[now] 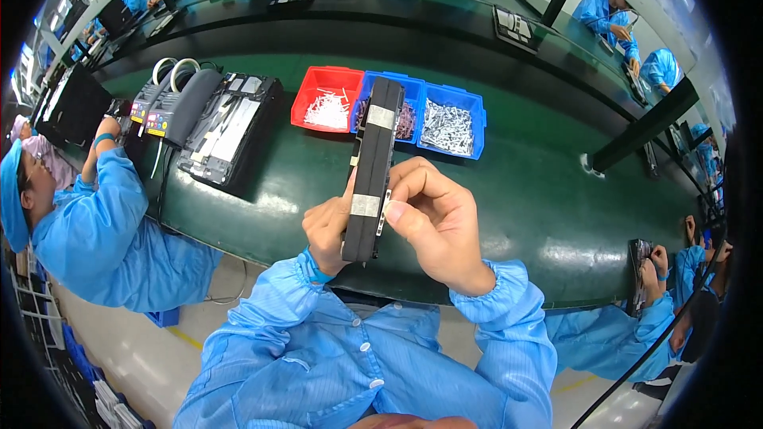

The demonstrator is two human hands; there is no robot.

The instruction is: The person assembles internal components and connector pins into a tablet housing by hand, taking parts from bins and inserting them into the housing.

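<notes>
I hold a long flat black panel [373, 151] on edge in front of my chest, its narrow side toward me. Two strips of pale tape cross that edge, one high and one low. My left hand [327, 232] grips the panel's lower left side. My right hand [435, 218] clasps it from the right, with the thumb pressed by the lower tape strip. Both sleeves are blue. The panel's far end reaches over the bins on the green table [509, 191].
A red bin [327, 95] with white parts and two blue bins [453, 123] with small metal parts sit behind the panel. An open black device [226, 131] and tape rolls [175, 70] lie at the left. Seated people in blue work at my left [87, 222] and right [636, 318].
</notes>
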